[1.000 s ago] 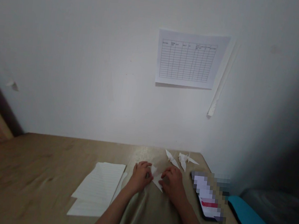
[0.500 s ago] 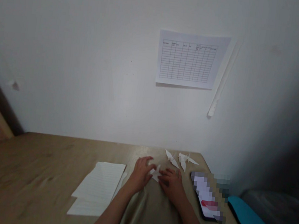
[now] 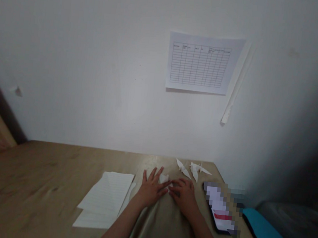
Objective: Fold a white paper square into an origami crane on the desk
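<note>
A small piece of folded white paper (image 3: 164, 178) lies on the cloth-covered table between my two hands, partly hidden by the fingers. My left hand (image 3: 151, 188) is spread over its left side, with three fingers stretched forward and the index finger and thumb reaching across to the paper. My right hand (image 3: 183, 193) is closed on the paper's right side, fingers bent and tips pressed together near the left fingertips. Several folded paper cranes (image 3: 195, 169) rest just beyond my right hand.
Lined paper sheets (image 3: 105, 193) lie stacked to the left. A phone (image 3: 217, 208) with a partly blurred screen is on the right, near a blue object (image 3: 274, 237) at the table's edge. A white wall (image 3: 96, 70) stands behind, with a printed table sheet (image 3: 200, 66) on it.
My left hand's fingers have spread apart and its index finger and thumb have moved right, nearer my right fingertips. More of the paper is now covered.
</note>
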A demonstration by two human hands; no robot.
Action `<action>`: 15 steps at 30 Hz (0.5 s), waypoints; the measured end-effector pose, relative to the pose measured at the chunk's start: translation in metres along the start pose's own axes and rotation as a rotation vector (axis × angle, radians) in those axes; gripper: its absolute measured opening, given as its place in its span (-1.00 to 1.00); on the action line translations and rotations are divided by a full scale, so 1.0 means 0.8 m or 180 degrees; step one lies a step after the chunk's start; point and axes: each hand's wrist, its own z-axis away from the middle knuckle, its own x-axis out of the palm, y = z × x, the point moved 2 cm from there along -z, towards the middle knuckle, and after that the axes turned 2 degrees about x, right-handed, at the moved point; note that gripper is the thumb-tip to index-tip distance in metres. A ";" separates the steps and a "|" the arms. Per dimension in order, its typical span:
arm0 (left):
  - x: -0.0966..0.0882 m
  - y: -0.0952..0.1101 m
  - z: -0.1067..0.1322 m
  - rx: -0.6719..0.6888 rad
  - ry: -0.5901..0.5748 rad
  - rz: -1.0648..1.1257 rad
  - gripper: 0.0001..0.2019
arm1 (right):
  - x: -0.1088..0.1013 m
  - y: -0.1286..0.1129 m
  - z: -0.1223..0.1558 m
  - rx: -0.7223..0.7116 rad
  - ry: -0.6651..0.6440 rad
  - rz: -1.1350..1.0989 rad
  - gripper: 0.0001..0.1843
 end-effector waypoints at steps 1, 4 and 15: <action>0.003 0.000 -0.001 -0.0003 0.0008 -0.0043 -0.57 | 0.000 0.000 0.000 0.0015 0.0036 0.0022 -0.79; 0.011 -0.002 -0.003 -0.0045 0.0094 -0.0260 -0.56 | 0.000 0.000 0.000 0.0088 0.0122 0.0079 -0.83; 0.026 -0.009 -0.003 -0.0080 0.0262 -0.0541 -0.53 | -0.001 -0.002 0.002 0.0026 0.0308 0.0197 -0.88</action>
